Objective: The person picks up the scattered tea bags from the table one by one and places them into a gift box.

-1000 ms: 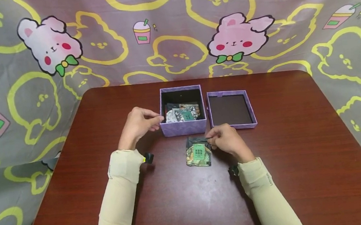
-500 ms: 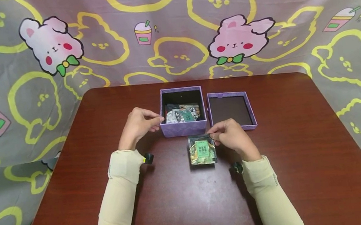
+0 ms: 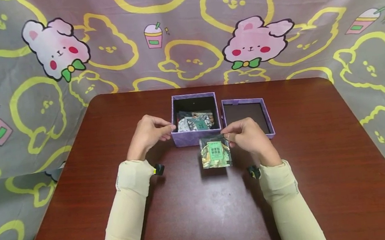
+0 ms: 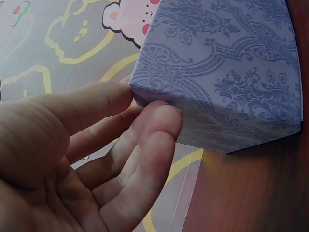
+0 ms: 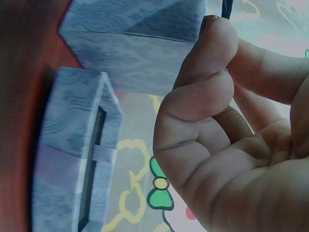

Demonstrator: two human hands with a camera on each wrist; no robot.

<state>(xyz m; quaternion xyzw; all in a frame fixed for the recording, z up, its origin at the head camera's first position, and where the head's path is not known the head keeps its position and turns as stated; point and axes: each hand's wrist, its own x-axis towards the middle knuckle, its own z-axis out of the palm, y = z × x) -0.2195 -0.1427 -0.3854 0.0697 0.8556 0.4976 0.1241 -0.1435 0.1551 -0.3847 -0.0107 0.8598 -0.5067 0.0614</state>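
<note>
My right hand (image 3: 247, 137) pinches the top right corner of a square sachet (image 3: 216, 152) with a green label and a leafy print. The sachet hangs in front of the purple box, with its shadow on the table below. In the right wrist view, only a dark sliver of the sachet (image 5: 227, 8) shows past the fingertips. At the open purple box (image 3: 196, 137), my left hand (image 3: 149, 134) holds the front left corner of the rim. Its thumb and fingers meet that corner of the patterned box (image 4: 222, 63) in the left wrist view. Several sachets (image 3: 198, 122) lie inside the box.
Right of the box lies its purple lid (image 3: 269, 117), inside face up, partly behind my right hand. The box and lid stand on a dark red wooden table (image 3: 314, 142). A cartoon-printed cloth (image 3: 189, 22) hangs behind the table and along its sides.
My right hand has lifted the sachet off the table, tilted it upright and moved it toward the box. The left hand stays at the box rim.
</note>
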